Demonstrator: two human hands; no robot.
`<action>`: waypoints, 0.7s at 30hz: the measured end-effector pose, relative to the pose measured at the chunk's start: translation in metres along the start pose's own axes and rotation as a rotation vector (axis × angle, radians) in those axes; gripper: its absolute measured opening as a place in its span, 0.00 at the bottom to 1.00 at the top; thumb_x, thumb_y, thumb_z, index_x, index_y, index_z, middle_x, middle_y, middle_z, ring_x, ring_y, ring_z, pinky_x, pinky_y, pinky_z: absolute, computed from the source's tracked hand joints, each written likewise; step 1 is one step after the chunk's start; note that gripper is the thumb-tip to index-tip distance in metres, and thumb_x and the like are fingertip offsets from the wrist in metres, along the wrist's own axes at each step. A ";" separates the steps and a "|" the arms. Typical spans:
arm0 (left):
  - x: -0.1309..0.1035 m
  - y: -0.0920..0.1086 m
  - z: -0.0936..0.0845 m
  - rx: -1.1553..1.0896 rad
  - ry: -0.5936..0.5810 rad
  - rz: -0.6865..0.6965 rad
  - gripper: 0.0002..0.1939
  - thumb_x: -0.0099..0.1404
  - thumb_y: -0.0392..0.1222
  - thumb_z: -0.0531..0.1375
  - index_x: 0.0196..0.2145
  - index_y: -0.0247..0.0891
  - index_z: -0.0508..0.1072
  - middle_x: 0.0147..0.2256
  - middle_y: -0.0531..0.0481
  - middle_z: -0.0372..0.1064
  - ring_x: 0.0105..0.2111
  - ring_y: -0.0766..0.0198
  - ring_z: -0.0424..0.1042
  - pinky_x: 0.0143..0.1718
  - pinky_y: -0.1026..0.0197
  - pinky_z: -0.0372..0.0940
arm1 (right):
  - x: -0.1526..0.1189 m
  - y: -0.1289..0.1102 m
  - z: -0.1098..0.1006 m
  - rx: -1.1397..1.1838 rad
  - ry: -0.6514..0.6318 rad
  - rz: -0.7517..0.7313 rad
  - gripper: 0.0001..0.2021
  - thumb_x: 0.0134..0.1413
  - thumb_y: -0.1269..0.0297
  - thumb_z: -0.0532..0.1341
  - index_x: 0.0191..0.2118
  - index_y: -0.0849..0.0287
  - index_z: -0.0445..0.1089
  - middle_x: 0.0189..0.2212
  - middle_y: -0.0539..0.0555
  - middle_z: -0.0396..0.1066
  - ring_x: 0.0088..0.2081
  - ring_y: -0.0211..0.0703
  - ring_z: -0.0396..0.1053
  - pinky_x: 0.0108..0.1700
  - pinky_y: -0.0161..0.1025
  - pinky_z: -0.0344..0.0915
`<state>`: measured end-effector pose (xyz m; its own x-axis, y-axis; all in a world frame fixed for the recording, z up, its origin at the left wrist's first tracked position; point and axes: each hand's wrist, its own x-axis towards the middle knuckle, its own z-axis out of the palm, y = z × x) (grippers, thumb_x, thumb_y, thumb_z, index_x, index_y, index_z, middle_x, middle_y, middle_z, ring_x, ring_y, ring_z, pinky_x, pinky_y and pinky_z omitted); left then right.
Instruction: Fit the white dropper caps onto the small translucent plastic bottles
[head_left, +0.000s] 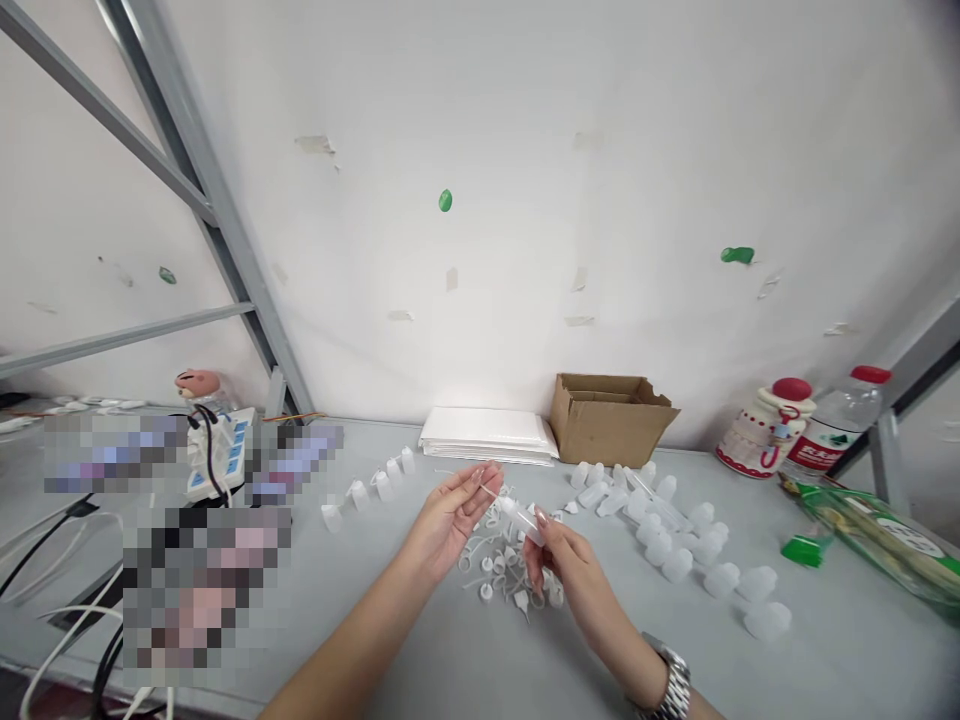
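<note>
My right hand (559, 550) is closed round a small translucent bottle (523, 522), tilted with its top toward my left hand. My left hand (459, 515) pinches a thin white strap or tube (489, 491) at the top end of that bottle. Below and between the hands lies a pile of small white caps (499, 565) with thin loops and nozzles. Many translucent bottles (658, 545) lie scattered on the grey table (450, 660) to the right. At the left, several small bottles with white tops (384, 486) stand in a slanting row.
Behind the hands are a stack of white sheets or envelopes (487, 436) and an open cardboard box (615, 425). A power strip (217, 455) with cables stands at the left. At the right are a white jug (765, 425), a water bottle (836, 425) and a green packet (885, 540).
</note>
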<state>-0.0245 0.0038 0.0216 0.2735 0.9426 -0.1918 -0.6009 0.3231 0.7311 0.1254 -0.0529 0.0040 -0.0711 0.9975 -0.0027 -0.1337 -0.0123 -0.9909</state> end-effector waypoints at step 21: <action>-0.006 -0.005 -0.001 -0.106 -0.181 0.007 0.11 0.53 0.35 0.64 0.36 0.35 0.74 0.37 0.48 0.74 0.41 0.63 0.71 0.46 0.66 0.63 | -0.018 0.003 -0.002 -0.287 0.059 -0.257 0.22 0.57 0.48 0.47 0.22 0.58 0.61 0.19 0.50 0.60 0.23 0.39 0.59 0.27 0.35 0.56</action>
<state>-0.0240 -0.0033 0.0180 0.3936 0.9173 -0.0594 -0.6766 0.3329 0.6568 0.1281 -0.0704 0.0005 -0.0129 0.9680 0.2508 0.1426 0.2500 -0.9577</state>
